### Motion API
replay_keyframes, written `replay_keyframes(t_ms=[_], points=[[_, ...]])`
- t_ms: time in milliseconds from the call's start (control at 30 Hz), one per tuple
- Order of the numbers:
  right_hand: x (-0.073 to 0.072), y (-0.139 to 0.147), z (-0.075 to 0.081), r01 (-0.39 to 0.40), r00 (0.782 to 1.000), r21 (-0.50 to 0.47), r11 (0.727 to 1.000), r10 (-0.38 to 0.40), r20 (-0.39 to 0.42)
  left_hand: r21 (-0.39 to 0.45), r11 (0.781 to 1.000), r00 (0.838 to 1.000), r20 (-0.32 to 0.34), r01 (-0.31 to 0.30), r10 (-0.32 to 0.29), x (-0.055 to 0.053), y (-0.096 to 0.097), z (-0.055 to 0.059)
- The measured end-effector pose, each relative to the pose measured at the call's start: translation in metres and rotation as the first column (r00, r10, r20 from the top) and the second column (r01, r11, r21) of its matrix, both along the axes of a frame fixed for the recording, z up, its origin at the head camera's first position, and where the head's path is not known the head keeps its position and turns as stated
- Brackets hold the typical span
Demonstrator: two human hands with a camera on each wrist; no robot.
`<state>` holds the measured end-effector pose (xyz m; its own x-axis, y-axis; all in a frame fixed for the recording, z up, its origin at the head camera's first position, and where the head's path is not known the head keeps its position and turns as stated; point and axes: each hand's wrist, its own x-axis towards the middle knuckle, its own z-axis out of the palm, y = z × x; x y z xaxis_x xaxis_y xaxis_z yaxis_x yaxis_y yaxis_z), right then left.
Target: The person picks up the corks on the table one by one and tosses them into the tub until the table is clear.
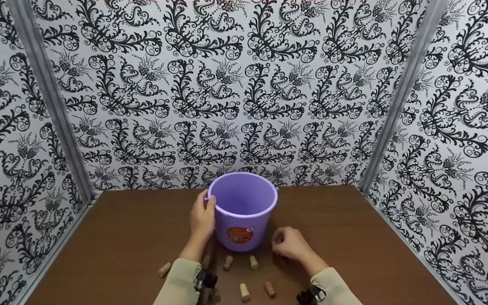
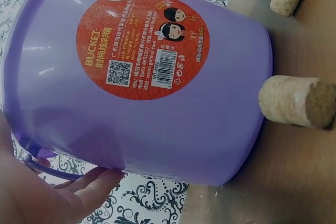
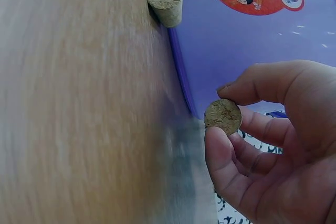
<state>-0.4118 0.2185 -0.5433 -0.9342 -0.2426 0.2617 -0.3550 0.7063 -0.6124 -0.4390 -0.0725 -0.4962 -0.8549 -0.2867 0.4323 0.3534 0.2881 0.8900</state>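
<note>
A purple bucket (image 1: pixel 242 226) with a red-orange label (image 2: pixel 139 45) stands upright on the table. My left hand (image 1: pixel 203 218) grips its left side at the rim, by the handle joint. In the left wrist view the fingers (image 2: pixel 102 190) lie against the bucket's side beside the thin purple handle (image 2: pixel 52 170). To the right of the bucket, low over the table, is my right hand (image 1: pixel 290 243). It pinches a cork (image 3: pixel 223 116) between thumb and fingertips, the round end showing in the right wrist view; the head view hides this cork behind the hand.
Several corks lie on the brown table (image 1: pixel 333 220) in front of the bucket, among them one at left (image 1: pixel 164 270), two close to the base (image 1: pixel 228 262) (image 1: pixel 254 262) and two nearer me (image 1: pixel 244 292) (image 1: pixel 270 289). Patterned walls (image 1: pixel 244 106) enclose the table's back and sides.
</note>
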Motion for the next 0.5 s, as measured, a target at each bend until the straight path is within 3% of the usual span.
replay_keyframes(t_ms=[500], points=[[-0.003, 0.015, 0.013, 0.066, 0.997, 0.005, 0.998, -0.065, -0.049, 0.019, 1.000, 1.000, -0.007, 0.012, -0.012, 0.001, 0.002, 0.001]])
